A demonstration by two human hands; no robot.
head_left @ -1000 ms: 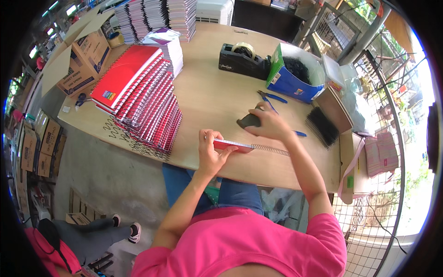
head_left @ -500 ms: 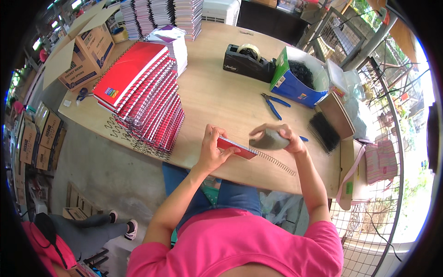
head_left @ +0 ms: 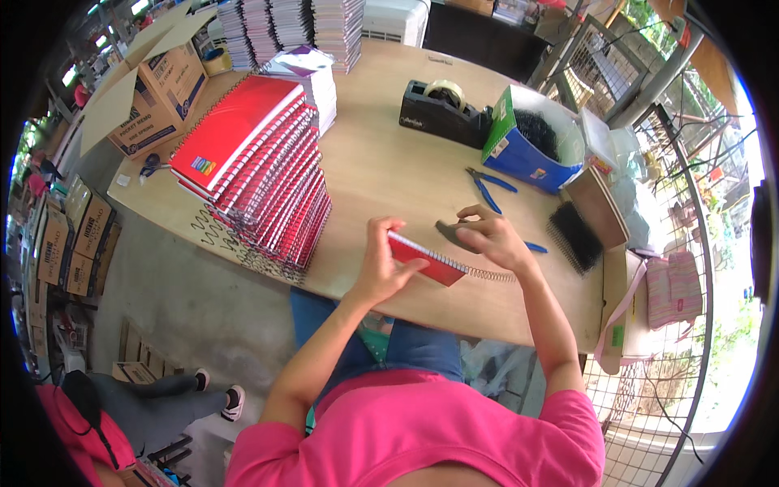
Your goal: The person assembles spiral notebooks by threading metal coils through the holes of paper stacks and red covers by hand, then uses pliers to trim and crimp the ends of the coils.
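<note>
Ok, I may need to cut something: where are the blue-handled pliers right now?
In the head view the blue-handled pliers lie on the wooden table, just beyond the right hand, in front of the blue box.

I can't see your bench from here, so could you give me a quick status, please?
Left hand grips red notebook. Right hand at its spiral wire, holding a dark tool. Blue pliers nearby, nothing blocking.

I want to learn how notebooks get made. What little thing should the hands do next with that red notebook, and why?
Probably wind the spiral wire further into the red notebook. The left hand grips the notebook above the table, and the right hand sits at its wire end, where a stretch of coil sticks out past the cover.
</note>
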